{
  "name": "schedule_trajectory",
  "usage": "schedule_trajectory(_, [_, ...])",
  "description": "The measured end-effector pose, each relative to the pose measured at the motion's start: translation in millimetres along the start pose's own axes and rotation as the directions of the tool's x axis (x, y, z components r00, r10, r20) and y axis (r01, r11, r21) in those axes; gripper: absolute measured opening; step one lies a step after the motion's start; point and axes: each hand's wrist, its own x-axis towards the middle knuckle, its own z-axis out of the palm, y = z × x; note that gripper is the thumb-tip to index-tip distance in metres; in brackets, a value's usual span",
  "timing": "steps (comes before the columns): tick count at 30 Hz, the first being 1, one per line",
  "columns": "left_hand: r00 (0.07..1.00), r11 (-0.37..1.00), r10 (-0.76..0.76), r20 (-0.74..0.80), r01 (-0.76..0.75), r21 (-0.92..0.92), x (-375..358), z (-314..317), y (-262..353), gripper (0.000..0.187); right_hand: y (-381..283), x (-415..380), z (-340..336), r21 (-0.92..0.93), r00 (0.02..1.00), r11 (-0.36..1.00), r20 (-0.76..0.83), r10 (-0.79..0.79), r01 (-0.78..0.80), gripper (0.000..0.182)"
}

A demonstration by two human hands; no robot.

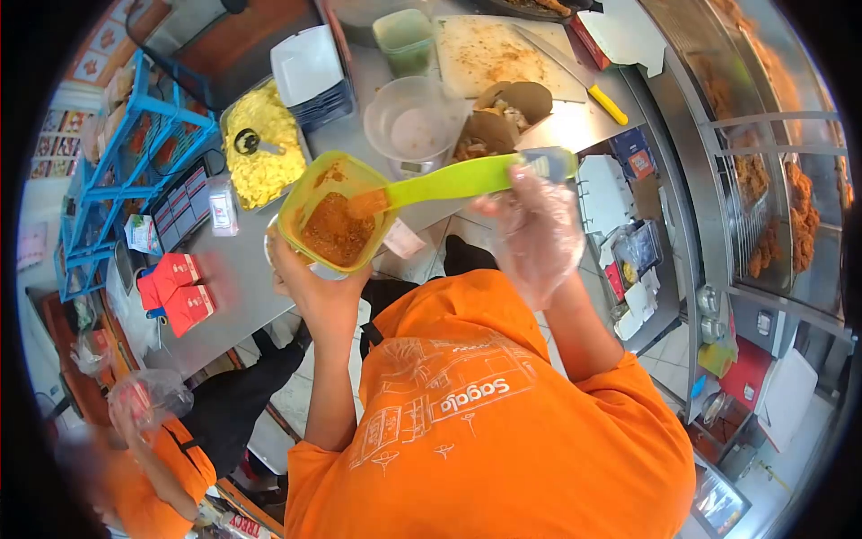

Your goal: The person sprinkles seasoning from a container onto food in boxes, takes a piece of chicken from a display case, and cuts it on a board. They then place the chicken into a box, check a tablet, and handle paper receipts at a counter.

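My left hand [319, 292] is wrapped round a square yellow-green tub [289, 225] and holds it tilted toward me. Inside lies a coarse orange-brown sauce or seasoning [337, 229], smeared up the walls. My right hand [539, 234], in a clear plastic glove, grips a lime-green basting brush [449, 184] by its handle. The brush head, coated orange, reaches over the tub's right rim into its mouth. Glare on the glove blurs some of the fingers.
Behind the tub, the steel counter [242, 278] holds a tray of yellow shredded food [260, 171], a clear bowl [413, 117], cardboard food boxes [521, 99] and a yellow-handled knife [608, 105]. A co-worker [153, 467] stands at lower left. Fried chicken fills a display case [754, 198] at right.
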Motion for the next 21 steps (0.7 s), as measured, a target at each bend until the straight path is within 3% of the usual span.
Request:
schedule_trajectory(2, [1.000,0.999,-0.022,0.016,0.022,-0.024,-2,20,18,0.088,-31,12,-34,0.051,1.000,0.999,0.006,-0.017,0.017,0.019])
schedule_trajectory(4, [0.998,0.993,-0.061,0.029,0.064,-0.095,-4,34,32,0.088,-55,31,-65,-0.160,0.989,0.980,-0.062,-0.133,0.122,0.021])
schedule_trajectory(5, [0.997,0.994,-0.073,0.029,0.075,-0.081,-6,39,35,0.088,-61,42,-81,-0.157,0.991,0.982,-0.063,-0.116,0.105,0.021])
schedule_trajectory(7, [0.990,0.982,-0.128,0.062,0.135,-0.134,-12,46,37,0.090,-61,63,-114,-0.335,0.966,0.927,-0.127,-0.223,0.170,0.021])
schedule_trajectory(8, [0.989,0.982,-0.137,0.057,0.143,-0.120,-14,50,40,0.090,-59,72,-125,-0.330,0.971,0.931,-0.124,-0.207,0.156,0.021])
schedule_trajectory(10, [0.989,0.963,-0.133,0.058,0.143,-0.228,-18,56,44,0.091,-51,85,-142,-0.500,0.968,0.852,-0.096,-0.231,0.154,0.021])
schedule_trajectory(13, [0.983,0.982,-0.165,0.082,0.171,-0.078,-26,59,42,0.089,-39,98,-150,-0.535,0.973,0.829,-0.050,-0.225,0.164,0.017])
schedule_trajectory(16, [0.984,0.985,-0.161,0.075,0.165,-0.045,-29,62,44,0.090,-36,107,-150,-0.629,0.977,0.764,-0.034,-0.212,0.144,0.016])
schedule_trajectory(21, [0.980,0.968,-0.190,0.057,0.197,-0.154,-25,64,56,0.090,-41,111,-153,-0.646,0.976,0.745,-0.002,-0.220,0.166,0.015])
